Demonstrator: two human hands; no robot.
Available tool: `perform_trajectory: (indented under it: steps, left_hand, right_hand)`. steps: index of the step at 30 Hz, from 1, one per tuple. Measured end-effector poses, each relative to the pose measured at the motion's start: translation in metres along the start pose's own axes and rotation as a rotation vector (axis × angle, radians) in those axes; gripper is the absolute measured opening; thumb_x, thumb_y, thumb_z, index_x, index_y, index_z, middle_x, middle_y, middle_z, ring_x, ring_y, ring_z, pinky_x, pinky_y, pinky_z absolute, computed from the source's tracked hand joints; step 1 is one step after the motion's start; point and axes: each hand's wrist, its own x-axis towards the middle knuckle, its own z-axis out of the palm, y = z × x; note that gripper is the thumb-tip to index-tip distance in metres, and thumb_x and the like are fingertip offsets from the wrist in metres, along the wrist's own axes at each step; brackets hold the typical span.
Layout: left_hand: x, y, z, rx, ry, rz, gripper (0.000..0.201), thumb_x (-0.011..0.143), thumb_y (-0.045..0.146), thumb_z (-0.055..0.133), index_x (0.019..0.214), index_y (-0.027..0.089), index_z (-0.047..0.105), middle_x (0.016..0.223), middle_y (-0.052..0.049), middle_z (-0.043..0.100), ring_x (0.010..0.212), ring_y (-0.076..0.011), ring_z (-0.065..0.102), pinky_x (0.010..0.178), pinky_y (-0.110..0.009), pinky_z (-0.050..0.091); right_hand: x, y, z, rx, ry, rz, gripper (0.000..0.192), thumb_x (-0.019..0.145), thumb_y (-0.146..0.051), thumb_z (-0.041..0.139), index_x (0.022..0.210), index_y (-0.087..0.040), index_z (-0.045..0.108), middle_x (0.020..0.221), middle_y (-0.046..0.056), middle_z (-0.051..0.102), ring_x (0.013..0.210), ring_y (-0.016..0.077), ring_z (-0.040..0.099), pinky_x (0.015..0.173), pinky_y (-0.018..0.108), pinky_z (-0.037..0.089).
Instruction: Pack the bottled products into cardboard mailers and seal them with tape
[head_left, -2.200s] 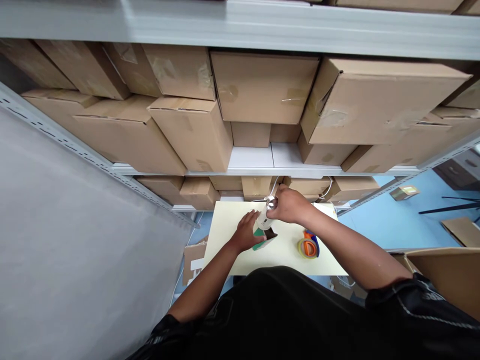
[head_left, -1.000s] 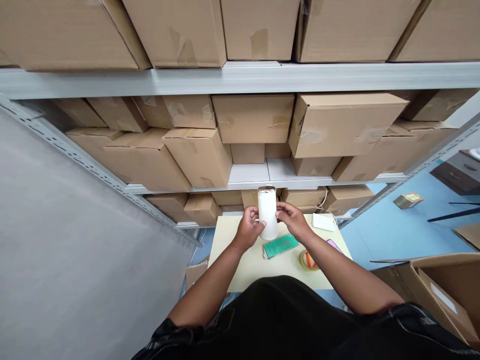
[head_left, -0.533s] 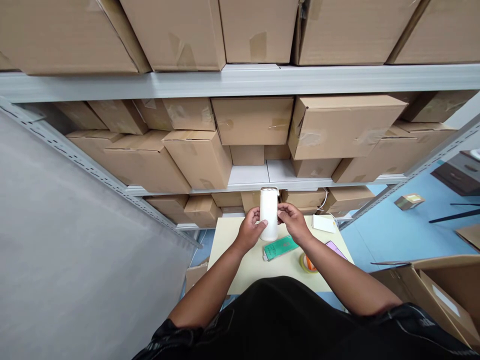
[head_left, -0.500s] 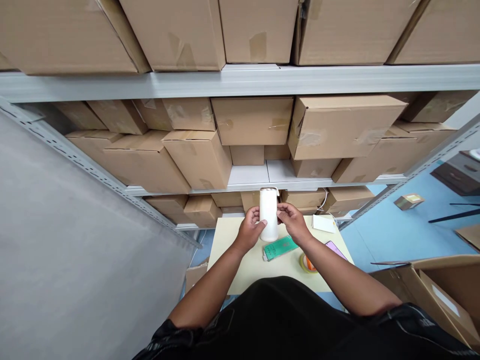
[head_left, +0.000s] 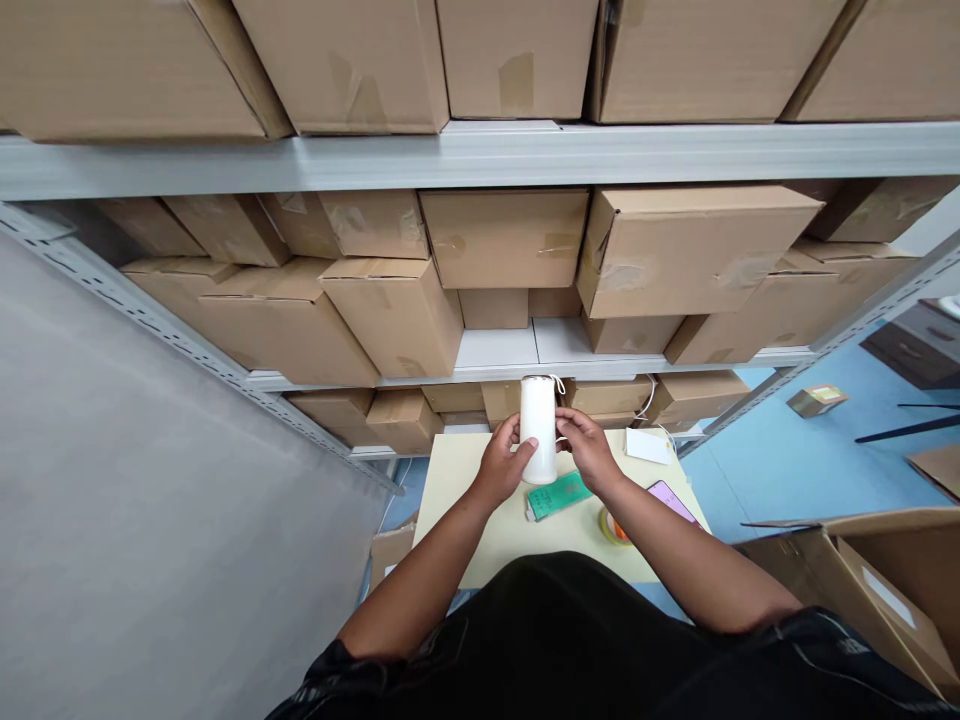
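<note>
While the white cylinder (head_left: 538, 430) stood upright above the tabletop's (head_left: 457, 500) far edge, left hand (head_left: 501, 467) and right hand (head_left: 589, 452) clasped its lower sides.

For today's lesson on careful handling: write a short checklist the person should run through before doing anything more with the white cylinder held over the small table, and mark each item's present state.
1. Both hands on the white cylinder: left hand and right hand on opposite sides. Ok.
2. Cylinder upright: ok.
3. Bare spot on the table at its left side: ok.
4. Green box lying close below the cylinder: not ok.
5. Tape roll and phone under the right forearm: not ok.
6. Firmness of grip: cannot tell.
</note>
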Motion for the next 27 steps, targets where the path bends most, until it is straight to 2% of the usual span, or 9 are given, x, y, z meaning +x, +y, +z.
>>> perform_trajectory:
  steps: [4, 7, 10, 13, 15, 19, 23, 27]
  left_hand:
    - [-0.002, 0.001, 0.003, -0.141, -0.05, -0.057, 0.051, 0.093, 0.044, 0.058, 0.139, 0.022, 0.051, 0.128, -0.011, 0.068, 0.111, -0.0254, 0.067, 0.095, -0.041, 0.054]
    - [-0.005, -0.001, 0.005, -0.134, -0.059, -0.093, 0.054, 0.094, 0.047, 0.057, 0.141, 0.023, 0.046, 0.123, -0.011, 0.069, 0.106, -0.0241, 0.068, 0.091, -0.04, 0.055]
    - [-0.004, -0.004, 0.004, -0.03, -0.015, -0.034, 0.058, 0.091, 0.049, 0.064, 0.14, 0.022, 0.049, 0.127, -0.012, 0.065, 0.108, -0.024, 0.065, 0.095, -0.041, 0.054]
    - [0.0, -0.003, 0.002, 0.068, 0.037, -0.006, 0.052, 0.09, 0.046, 0.067, 0.135, 0.022, 0.058, 0.125, -0.01, 0.063, 0.108, -0.0241, 0.064, 0.098, -0.041, 0.052]
    - [0.001, -0.001, 0.001, 0.032, 0.0, -0.026, 0.047, 0.092, 0.041, 0.063, 0.136, 0.023, 0.058, 0.121, -0.009, 0.065, 0.107, -0.0239, 0.064, 0.096, -0.04, 0.053]
    - [0.002, 0.005, 0.002, -0.093, -0.024, -0.068, 0.052, 0.093, 0.036, 0.058, 0.142, 0.023, 0.047, 0.118, -0.009, 0.068, 0.102, -0.0226, 0.067, 0.088, -0.038, 0.055]
    - [-0.002, 0.006, 0.004, -0.105, -0.02, -0.079, 0.042, 0.092, 0.04, 0.062, 0.127, 0.022, 0.051, 0.115, -0.01, 0.07, 0.103, -0.0228, 0.067, 0.09, -0.039, 0.054]
    - [-0.004, 0.007, 0.004, -0.055, -0.038, -0.067, 0.051, 0.089, 0.042, 0.07, 0.132, 0.021, 0.053, 0.123, -0.011, 0.068, 0.112, -0.0249, 0.064, 0.093, -0.04, 0.054]
  right_hand:
    - [-0.001, 0.0, 0.003, -0.028, -0.002, 0.032, 0.045, 0.076, -0.053, 0.075, 0.108, -0.023, 0.069, 0.094, 0.002, 0.07, 0.079, 0.0182, 0.062, 0.066, 0.03, 0.051]
    - [-0.004, -0.001, 0.005, -0.059, -0.046, 0.061, 0.048, 0.078, -0.059, 0.073, 0.108, -0.022, 0.069, 0.093, 0.004, 0.072, 0.081, 0.0203, 0.064, 0.069, 0.031, 0.051]
    - [-0.007, 0.0, 0.006, -0.084, -0.066, 0.042, 0.048, 0.078, -0.061, 0.072, 0.107, -0.023, 0.07, 0.092, 0.004, 0.074, 0.081, 0.0212, 0.065, 0.069, 0.032, 0.051]
    - [-0.007, 0.001, 0.004, -0.06, -0.029, 0.047, 0.046, 0.08, -0.061, 0.069, 0.106, -0.023, 0.071, 0.094, 0.004, 0.073, 0.081, 0.0215, 0.064, 0.067, 0.032, 0.051]
    - [-0.007, 0.002, 0.002, -0.034, 0.005, 0.052, 0.044, 0.082, -0.06, 0.066, 0.105, -0.023, 0.071, 0.095, 0.005, 0.073, 0.082, 0.0215, 0.064, 0.066, 0.031, 0.051]
    - [-0.005, 0.004, 0.002, -0.007, 0.025, 0.062, 0.04, 0.08, -0.054, 0.069, 0.105, -0.024, 0.072, 0.092, 0.003, 0.073, 0.079, 0.0196, 0.062, 0.065, 0.029, 0.05]
    - [-0.007, 0.006, 0.004, 0.021, -0.006, 0.125, 0.049, 0.079, -0.061, 0.071, 0.108, -0.022, 0.072, 0.09, 0.004, 0.073, 0.077, 0.0208, 0.064, 0.064, 0.03, 0.05]
    - [-0.01, 0.005, 0.005, 0.007, -0.048, 0.112, 0.055, 0.079, -0.066, 0.072, 0.112, -0.022, 0.072, 0.094, 0.005, 0.075, 0.078, 0.0214, 0.065, 0.065, 0.032, 0.051]
